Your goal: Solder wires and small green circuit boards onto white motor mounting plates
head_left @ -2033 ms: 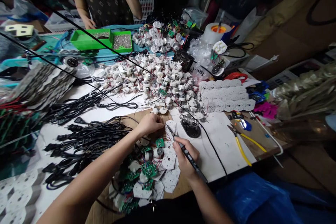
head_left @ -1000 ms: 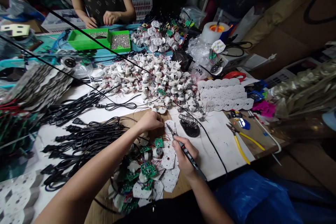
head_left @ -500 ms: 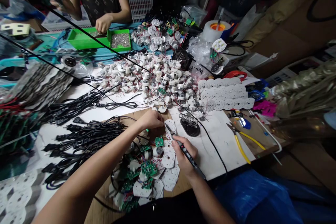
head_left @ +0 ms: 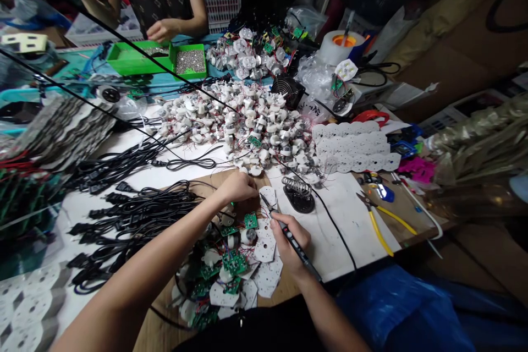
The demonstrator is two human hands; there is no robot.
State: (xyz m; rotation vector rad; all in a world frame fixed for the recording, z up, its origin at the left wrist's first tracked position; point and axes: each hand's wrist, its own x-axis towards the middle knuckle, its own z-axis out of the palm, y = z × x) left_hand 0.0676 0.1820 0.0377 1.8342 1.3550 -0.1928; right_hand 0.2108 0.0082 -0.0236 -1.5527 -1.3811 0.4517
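Note:
In my right hand (head_left: 292,236) is a black soldering iron (head_left: 297,249), its tip pointing up and left over a white perforated board (head_left: 268,196). My left hand (head_left: 241,187) is closed just left of that tip, at the board's upper left edge; what its fingers pinch is too small to make out. Below both hands lie more white boards (head_left: 264,245), green circuit boards (head_left: 235,263) and thin red wires, with white round parts among them. A soldering iron stand (head_left: 297,196) with a coiled spring is right of the board.
A large heap of white wired parts (head_left: 247,121) spreads beyond my hands. Black power cords (head_left: 140,220) lie at left. Yellow-handled pliers (head_left: 377,225) and white board sheets (head_left: 355,147) are at right. A co-worker's hand (head_left: 164,29) is over green trays (head_left: 136,63).
My hands and the soldering iron stay almost still. Across the table, the co-worker has raised one hand with an orange-red tool, and the other hand has lifted slightly from the green tray.

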